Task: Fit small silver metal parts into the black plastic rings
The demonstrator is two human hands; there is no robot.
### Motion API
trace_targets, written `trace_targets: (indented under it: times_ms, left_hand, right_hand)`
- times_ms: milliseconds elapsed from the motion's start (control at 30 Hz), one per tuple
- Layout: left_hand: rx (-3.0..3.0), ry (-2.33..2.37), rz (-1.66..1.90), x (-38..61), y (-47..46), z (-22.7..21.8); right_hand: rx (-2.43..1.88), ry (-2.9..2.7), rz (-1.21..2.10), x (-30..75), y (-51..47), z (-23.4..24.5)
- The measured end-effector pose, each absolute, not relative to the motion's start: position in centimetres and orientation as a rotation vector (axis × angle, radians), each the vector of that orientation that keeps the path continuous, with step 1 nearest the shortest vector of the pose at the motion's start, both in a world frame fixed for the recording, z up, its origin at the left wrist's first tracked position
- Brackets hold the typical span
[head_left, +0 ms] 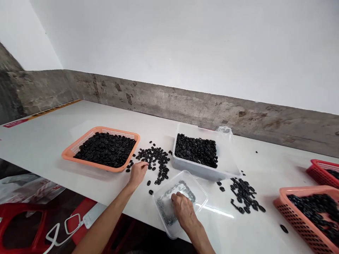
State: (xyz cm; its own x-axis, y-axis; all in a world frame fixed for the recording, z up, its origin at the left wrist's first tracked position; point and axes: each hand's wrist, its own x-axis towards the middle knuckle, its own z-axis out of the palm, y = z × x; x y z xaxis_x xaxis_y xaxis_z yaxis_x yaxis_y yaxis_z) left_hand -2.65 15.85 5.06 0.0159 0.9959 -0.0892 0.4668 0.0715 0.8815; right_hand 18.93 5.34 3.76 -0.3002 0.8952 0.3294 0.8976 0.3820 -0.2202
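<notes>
My left hand (138,175) is over the table beside a loose pile of small black oval pieces with holes (156,155). Its fingertips are pressed together at the pile's near-left edge, and whatever they may grip is too small to make out. My right hand (183,209) reaches into a clear plastic box (203,197) that holds many tiny silvery metal parts (166,216). The fingers there are curled and pinched low over the parts; their tips are partly hidden.
An orange basket (69,155) full of black pieces stands at left. Behind the clear box is a larger translucent bin (197,170) of them. More black pieces (245,194) lie at right, near another orange basket (293,215) and a red basket (317,176). A concrete-and-white wall (169,98) backs the table.
</notes>
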Motion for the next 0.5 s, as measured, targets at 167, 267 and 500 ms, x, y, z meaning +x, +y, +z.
trace_targets:
  times_ms: [167,267,500]
  left_hand:
    - [0.982,1.163,1.067,-0.8,9.5,6.8]
    - [0.740,0.976,1.068,0.7,6.4,8.1]
    - [0.457,0.794,0.967,3.4,3.5,9.3]
  right_hand:
    - [-1.572,-2.065,0.395,19.4,4.5,6.3]
    - [-1.535,-1.917,0.578,19.5,3.5,7.8]
    - [-1.455,-1.678,0.733,18.8,0.8,11.0]
